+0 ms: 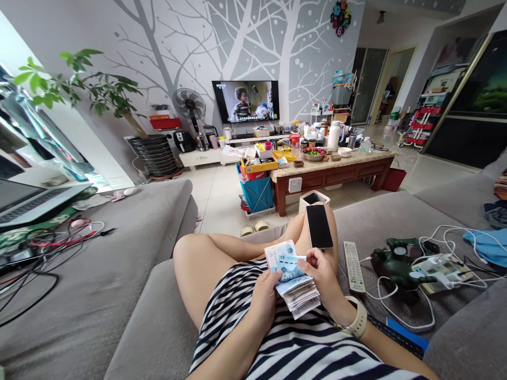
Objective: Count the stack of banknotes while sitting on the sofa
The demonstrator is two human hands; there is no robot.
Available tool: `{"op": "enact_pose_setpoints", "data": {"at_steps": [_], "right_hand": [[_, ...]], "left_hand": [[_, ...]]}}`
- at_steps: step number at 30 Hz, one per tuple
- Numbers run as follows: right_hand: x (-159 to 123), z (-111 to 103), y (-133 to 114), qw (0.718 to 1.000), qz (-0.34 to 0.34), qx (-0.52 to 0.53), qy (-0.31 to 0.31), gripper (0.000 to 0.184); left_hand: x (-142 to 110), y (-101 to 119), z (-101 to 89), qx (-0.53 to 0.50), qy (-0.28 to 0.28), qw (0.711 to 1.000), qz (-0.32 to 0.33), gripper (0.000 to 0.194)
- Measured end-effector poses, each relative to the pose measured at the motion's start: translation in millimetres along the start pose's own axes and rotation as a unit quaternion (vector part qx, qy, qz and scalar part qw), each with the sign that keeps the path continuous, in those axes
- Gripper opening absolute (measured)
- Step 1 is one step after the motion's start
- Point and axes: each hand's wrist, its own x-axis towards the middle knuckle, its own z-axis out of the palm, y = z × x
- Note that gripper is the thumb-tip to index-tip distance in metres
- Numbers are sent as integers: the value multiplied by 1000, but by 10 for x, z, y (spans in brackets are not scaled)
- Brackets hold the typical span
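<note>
Just banknote edges (301,298); right hand (320,272) atop

Your left hand (263,302) grips a thick stack of banknotes (296,282) above your striped dress (285,343), while your right hand (320,270) pinches the top notes, a pale watch (358,323) on its wrist. A phone (319,226) lies screen-up on your leg, just beyond the notes. To your right, a TV remote (354,266) and a green toy (396,266) lie among white cables (430,287) on the gray sofa (396,216). Farther ahead, a crowded tabletop (332,175) holds a bowl of fruit (314,153).
</note>
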Motion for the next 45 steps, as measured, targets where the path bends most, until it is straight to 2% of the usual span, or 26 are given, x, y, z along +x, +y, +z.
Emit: {"op": "enact_pose_setpoints", "data": {"at_steps": [4,10,18,27,35,45], "right_hand": [[-11,3,-26,999,-11,-16,-28,31],[-36,17,-96,999,-33,-15,-34,33],[-93,25,-168,996,-33,35,-77,26],[-108,25,-177,994,-43,54,-82,22],[-134,3,-180,992,-83,34,-83,26],[-128,-15,-155,991,-98,33,-90,23]], "left_hand": [[5,-7,-5,2,2,1000,-8,20],[99,-89,-94,1,39,999,11,21],[105,-89,-101,-3,-2,1000,3,22],[125,-97,-108,-3,-15,1000,8,22],[98,-58,-72,-21,38,999,-12,20],[126,-72,-85,-20,63,998,-12,22]]}}
